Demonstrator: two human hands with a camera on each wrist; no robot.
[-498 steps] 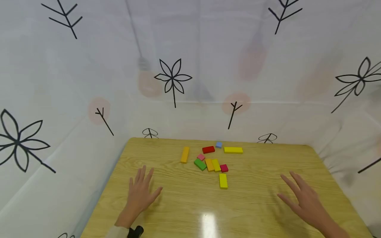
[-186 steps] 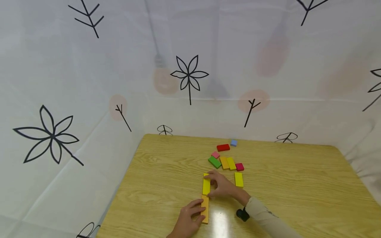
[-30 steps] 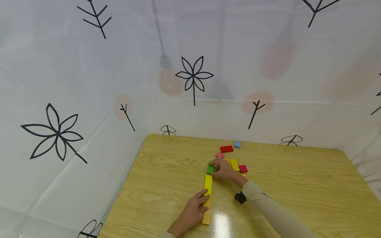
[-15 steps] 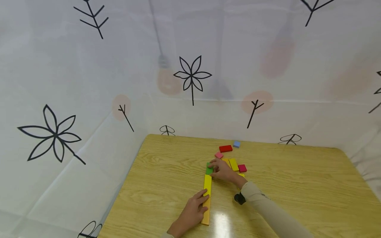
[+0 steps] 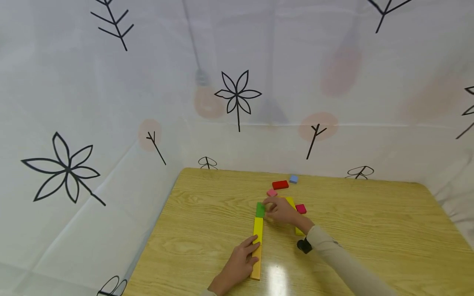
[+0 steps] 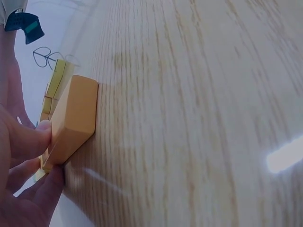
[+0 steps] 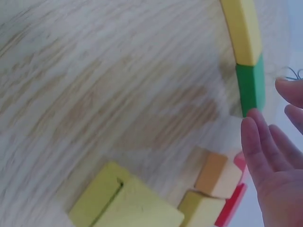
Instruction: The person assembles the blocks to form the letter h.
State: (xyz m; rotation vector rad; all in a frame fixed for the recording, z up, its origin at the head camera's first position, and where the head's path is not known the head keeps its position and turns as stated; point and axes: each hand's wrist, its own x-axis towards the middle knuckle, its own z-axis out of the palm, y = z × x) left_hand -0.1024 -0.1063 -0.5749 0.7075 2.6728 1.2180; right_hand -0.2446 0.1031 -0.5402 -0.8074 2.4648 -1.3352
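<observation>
On the bench [image 5: 200, 222], the left hand [image 5: 237, 265] holds the orange block [image 5: 256, 271] with thumb and fingers; a yellow block [image 5: 258, 227] and green block [image 5: 260, 209] extend its line end to end, long axes toward the far edge. Just right of the green block, the nearer right hand [image 5: 284, 211] has its fingers parted.

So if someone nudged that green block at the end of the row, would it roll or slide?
The green block would probably slide, not roll: its faces look flat. It likely won't tip, lying low on the table. Pushed toward the yellow block it abuts, it may meet resistance: the left hand grips the orange block beyond.
</observation>
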